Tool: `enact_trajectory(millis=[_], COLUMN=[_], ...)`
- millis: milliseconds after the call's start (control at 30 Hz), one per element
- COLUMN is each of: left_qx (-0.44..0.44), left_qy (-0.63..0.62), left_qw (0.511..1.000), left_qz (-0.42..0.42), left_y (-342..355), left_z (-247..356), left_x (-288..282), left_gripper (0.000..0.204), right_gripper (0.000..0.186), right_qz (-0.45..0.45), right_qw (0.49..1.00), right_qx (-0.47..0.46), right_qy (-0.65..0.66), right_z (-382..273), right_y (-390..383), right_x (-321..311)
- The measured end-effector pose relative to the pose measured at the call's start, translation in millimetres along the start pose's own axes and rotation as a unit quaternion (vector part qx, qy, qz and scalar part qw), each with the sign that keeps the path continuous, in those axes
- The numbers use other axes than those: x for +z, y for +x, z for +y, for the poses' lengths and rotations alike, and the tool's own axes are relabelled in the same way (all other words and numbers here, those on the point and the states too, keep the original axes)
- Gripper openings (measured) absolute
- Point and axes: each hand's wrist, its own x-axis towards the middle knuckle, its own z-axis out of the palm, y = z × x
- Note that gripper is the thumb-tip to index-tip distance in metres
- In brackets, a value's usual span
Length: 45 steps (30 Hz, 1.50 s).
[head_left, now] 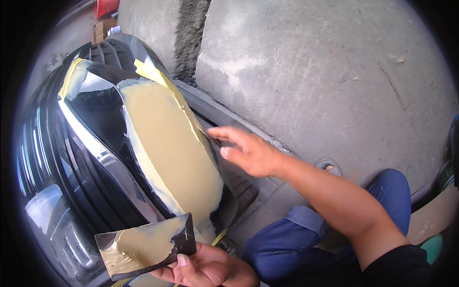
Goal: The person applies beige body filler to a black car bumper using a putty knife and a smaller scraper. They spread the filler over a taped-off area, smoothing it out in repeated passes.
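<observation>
A black car bumper (95,112) carries a broad, smooth coat of beige body filler (167,138) down its corner. In my left hand (205,268), thumb on top, is a dark rectangular mixing board (183,243) smeared with more of the same filler, ridged at its left end. My right hand (251,152) is at the bumper's right edge, fingers pointing left and thumb bent beneath them. Something thin and dark shows at the fingertips; its kind is hidden. Yellow masking tape (150,71) borders the upper part of the coat, with another strip (71,79) at upper left.
Grey concrete floor (311,71) spreads out at the right, with a rough dark channel (191,38) at the top. A small round fitting (329,166) is set near my knee (392,191). Cardboard (435,215) and a green object (432,248) lie at far right.
</observation>
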Motion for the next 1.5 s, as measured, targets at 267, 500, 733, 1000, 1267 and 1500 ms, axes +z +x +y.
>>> enact_trajectory(millis=[267,500,733,1000,1267,1500], left_qx=[-0.008,-0.010,-0.003,-0.008,-0.006,-0.001], left_qy=[0.004,0.006,-0.009,-0.010,-0.009,-0.005], left_qw=[1.000,1.000,1.000,1.000,1.000,1.000], left_qz=[-0.011,-0.002,-0.024,-0.006,-0.013,-0.002], left_y=[1.8,1.0,1.8,2.4,2.3,-0.4], left_z=[-3.3,-0.8,-2.4,-1.9,-1.0,4.8], left_x=[-2.5,5.1,-0.7,-8.6,-0.8,-4.1], left_gripper=[0.058,0.058,0.058,0.057,0.058,0.058], right_gripper=[0.045,0.043,0.044,0.040,0.044,0.042], right_qz=[-0.010,0.049,0.032,0.021,0.003,0.032], right_qw=[0.999,0.997,0.993,0.998,0.999,0.999], right_qx=[0.013,-0.039,0.024,-0.042,0.034,-0.028], right_qy=[0.030,-0.041,0.112,-0.033,-0.025,0.024], right_z=[-25.8,5.1,1.9,-29.5,-11.3,-22.2], right_y=[28.9,10.0,2.8,16.5,-57.9,-18.8], right_x=[-26.4,8.3,-9.5,-5.8,19.4,-8.7])
